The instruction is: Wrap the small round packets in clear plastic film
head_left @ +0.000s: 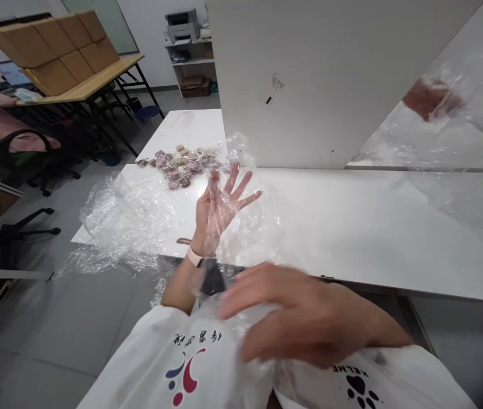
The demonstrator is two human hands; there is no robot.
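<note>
Near wrapped pieces [184, 166], clear plastic [262, 227] covers the splayed left grip [222, 209]; right grip [296, 312] unclear

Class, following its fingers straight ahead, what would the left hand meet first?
Probably the clear plastic at the left hand, which extends past it; beyond that, the upright white panel seems next, though depth is unclear.

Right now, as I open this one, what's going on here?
A person holds their left hand spread open, with clear plastic about it, over a white table. The right hand, blurred, is in front of the white shirt; whether it grips anything can't be told. Beyond the left hand lies a heap of small pieces, with crumpled sheeting to the left.
</note>
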